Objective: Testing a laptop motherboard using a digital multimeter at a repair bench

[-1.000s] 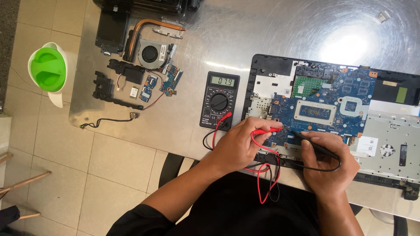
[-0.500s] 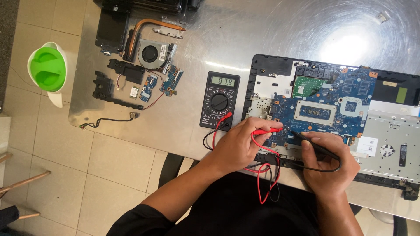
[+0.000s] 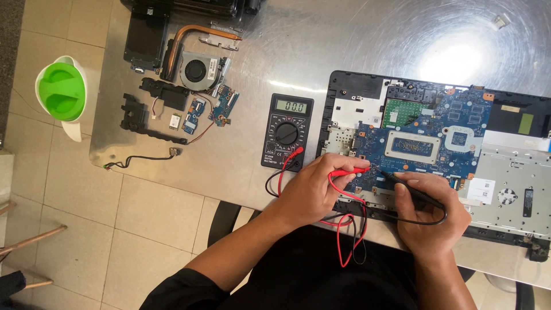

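**Probes held on the blue board, meter reading changed**

Held as before: red probe gripped in the left hand, tip pointing right onto the lower left edge of the blue circuit board. Black probe pinched in the right hand, tip slanting up-left to the same edge, just beside the red tip. Board seated in the opened laptop shell on the steel table. Hands and probes unmoved against half a second earlier; meter display changed to a different reading. Black meter lying just left of the shell, red and black leads looping down over the table edge. Farther left, a fan with copper pipe, small boards and black parts. Green-lidded jug on the floor side.
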